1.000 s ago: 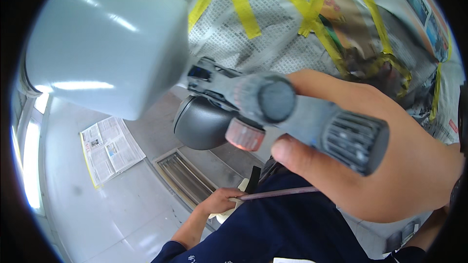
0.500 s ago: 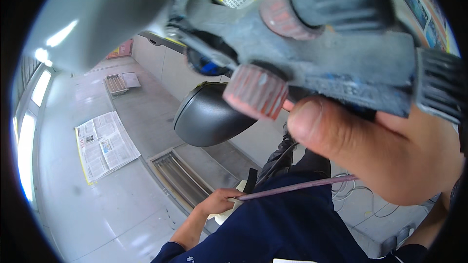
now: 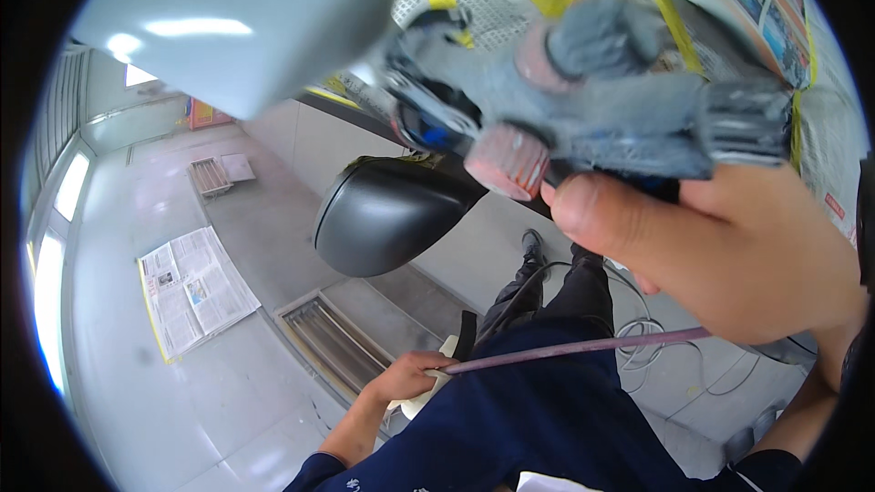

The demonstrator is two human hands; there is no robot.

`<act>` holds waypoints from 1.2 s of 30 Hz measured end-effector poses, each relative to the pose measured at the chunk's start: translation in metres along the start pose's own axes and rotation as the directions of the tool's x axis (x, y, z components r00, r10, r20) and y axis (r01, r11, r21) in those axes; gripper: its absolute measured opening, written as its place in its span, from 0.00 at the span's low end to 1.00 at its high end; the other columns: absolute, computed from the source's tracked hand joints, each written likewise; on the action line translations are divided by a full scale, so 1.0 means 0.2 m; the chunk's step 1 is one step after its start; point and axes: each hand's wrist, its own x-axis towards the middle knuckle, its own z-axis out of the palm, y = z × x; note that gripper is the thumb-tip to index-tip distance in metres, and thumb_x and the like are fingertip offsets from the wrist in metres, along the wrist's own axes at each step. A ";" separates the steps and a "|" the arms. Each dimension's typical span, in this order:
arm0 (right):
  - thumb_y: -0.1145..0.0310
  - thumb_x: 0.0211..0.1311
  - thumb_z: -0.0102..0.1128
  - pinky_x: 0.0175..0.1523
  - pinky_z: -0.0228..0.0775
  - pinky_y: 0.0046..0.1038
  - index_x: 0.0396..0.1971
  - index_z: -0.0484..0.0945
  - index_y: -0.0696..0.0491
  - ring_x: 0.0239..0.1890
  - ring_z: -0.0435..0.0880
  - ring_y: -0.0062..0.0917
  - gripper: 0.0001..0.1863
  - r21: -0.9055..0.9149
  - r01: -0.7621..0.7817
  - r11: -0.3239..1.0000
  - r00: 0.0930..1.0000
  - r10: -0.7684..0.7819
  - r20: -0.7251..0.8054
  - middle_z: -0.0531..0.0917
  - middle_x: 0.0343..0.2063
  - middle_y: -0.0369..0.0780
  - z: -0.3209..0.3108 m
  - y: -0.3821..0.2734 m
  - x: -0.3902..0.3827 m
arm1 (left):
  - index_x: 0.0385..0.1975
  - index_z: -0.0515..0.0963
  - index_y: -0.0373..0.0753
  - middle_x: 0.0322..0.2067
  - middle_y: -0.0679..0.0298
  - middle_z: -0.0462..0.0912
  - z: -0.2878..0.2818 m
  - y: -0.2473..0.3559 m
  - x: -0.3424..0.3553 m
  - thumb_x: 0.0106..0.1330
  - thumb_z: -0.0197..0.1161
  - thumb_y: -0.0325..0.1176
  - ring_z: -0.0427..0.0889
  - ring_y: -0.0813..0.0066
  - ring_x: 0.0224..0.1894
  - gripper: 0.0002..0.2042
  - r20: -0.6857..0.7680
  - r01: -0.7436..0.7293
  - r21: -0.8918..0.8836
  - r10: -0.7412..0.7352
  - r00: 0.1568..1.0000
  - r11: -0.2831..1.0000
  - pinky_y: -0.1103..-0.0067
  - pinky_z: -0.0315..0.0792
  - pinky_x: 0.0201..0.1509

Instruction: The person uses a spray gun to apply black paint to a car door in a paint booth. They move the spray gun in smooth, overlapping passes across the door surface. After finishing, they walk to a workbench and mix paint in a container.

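Left of the right hand and its fingers juts a black side mirror; farther left is a newspaper edged with tape. A big grey cup, up and left of those fingers, blocks part of the masking paper. They close round the spray gun, its body just above the thumb, long axis crosswise, front end pointing left. Lower left, the left hand grips a purplish hose.
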 end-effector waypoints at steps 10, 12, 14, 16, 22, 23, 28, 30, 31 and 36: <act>0.60 0.68 0.60 0.27 0.63 0.21 0.38 0.80 0.53 0.22 0.73 0.14 0.11 0.180 -0.014 0.984 1.000 0.011 0.017 0.77 0.20 0.31 -0.02 0.05 -0.14 | 0.49 0.81 0.36 0.41 0.58 0.84 0.02 0.04 0.03 0.58 0.59 0.21 0.81 0.66 0.44 0.17 0.023 0.002 0.055 -0.003 1.000 0.998 0.76 0.72 0.52; 0.60 0.68 0.60 0.26 0.63 0.20 0.38 0.80 0.52 0.21 0.73 0.14 0.11 0.084 -0.020 0.996 0.998 0.015 0.059 0.77 0.20 0.31 -0.03 0.10 -0.14 | 0.49 0.81 0.36 0.41 0.58 0.84 0.03 0.03 0.02 0.59 0.60 0.22 0.81 0.66 0.44 0.17 0.015 0.013 0.052 -0.014 1.000 0.999 0.76 0.73 0.52; 0.60 0.68 0.60 0.26 0.62 0.20 0.38 0.80 0.52 0.20 0.72 0.14 0.11 -0.010 -0.023 1.000 0.996 0.024 0.091 0.77 0.19 0.30 -0.03 0.16 -0.13 | 0.49 0.81 0.36 0.41 0.58 0.84 0.04 0.01 0.01 0.59 0.60 0.23 0.81 0.66 0.44 0.16 0.016 0.010 0.049 -0.011 1.000 0.999 0.76 0.72 0.52; 0.60 0.69 0.59 0.25 0.61 0.19 0.38 0.80 0.52 0.20 0.72 0.13 0.11 0.043 0.051 0.998 0.997 -0.053 0.057 0.77 0.19 0.30 0.00 0.23 -0.14 | 0.49 0.81 0.36 0.41 0.58 0.84 0.05 -0.01 0.01 0.60 0.60 0.23 0.81 0.66 0.44 0.16 0.012 -0.003 0.055 0.003 1.000 0.999 0.76 0.72 0.52; 0.63 0.71 0.55 0.25 0.59 0.19 0.42 0.80 0.56 0.19 0.70 0.13 0.12 0.170 0.425 0.889 0.900 -0.393 -0.190 0.75 0.18 0.30 0.13 0.35 -0.13 | 0.49 0.81 0.36 0.42 0.58 0.84 0.04 -0.03 -0.02 0.60 0.60 0.23 0.81 0.66 0.45 0.17 -0.001 0.005 0.065 -0.005 1.000 0.998 0.76 0.72 0.53; 0.63 0.71 0.55 0.25 0.60 0.19 0.42 0.80 0.56 0.20 0.70 0.13 0.12 0.140 0.466 0.874 0.872 -0.426 -0.240 0.74 0.18 0.30 0.15 0.37 -0.13 | 0.50 0.81 0.36 0.43 0.58 0.84 0.04 -0.04 -0.01 0.60 0.60 0.23 0.81 0.66 0.45 0.17 -0.005 0.019 0.065 -0.019 1.000 0.998 0.76 0.72 0.53; 0.61 0.73 0.52 0.28 0.62 0.20 0.42 0.79 0.56 0.21 0.70 0.13 0.14 0.083 0.371 0.925 0.904 -0.340 -0.261 0.74 0.19 0.31 0.21 0.40 -0.21 | 0.50 0.81 0.36 0.42 0.58 0.84 0.07 -0.11 -0.03 0.60 0.61 0.23 0.81 0.66 0.44 0.16 -0.033 -0.004 0.062 0.006 0.999 0.998 0.76 0.73 0.52; 0.60 0.72 0.52 0.28 0.62 0.20 0.43 0.78 0.56 0.21 0.70 0.13 0.14 0.190 0.274 0.943 0.953 -0.239 -0.188 0.75 0.19 0.31 0.25 0.39 -0.25 | 0.49 0.81 0.36 0.42 0.58 0.85 0.07 -0.13 -0.04 0.60 0.61 0.23 0.81 0.66 0.44 0.16 -0.027 -0.030 0.067 0.031 0.999 0.997 0.76 0.73 0.51; 0.60 0.72 0.52 0.28 0.62 0.20 0.43 0.78 0.55 0.21 0.71 0.14 0.14 0.246 0.226 0.943 0.969 -0.191 -0.158 0.75 0.20 0.31 0.26 0.41 -0.29 | 0.49 0.81 0.36 0.42 0.58 0.84 0.06 -0.12 -0.04 0.60 0.61 0.23 0.82 0.66 0.43 0.16 -0.028 -0.043 0.069 0.045 0.999 0.997 0.76 0.73 0.51; 0.62 0.71 0.55 0.27 0.62 0.20 0.47 0.76 0.55 0.21 0.70 0.13 0.13 0.376 0.150 0.914 0.983 -0.096 -0.157 0.76 0.22 0.32 0.39 0.46 -0.37 | 0.50 0.81 0.37 0.43 0.58 0.84 0.02 -0.22 -0.06 0.61 0.61 0.23 0.82 0.69 0.44 0.16 -0.005 -0.085 0.093 0.086 0.996 0.992 0.77 0.73 0.51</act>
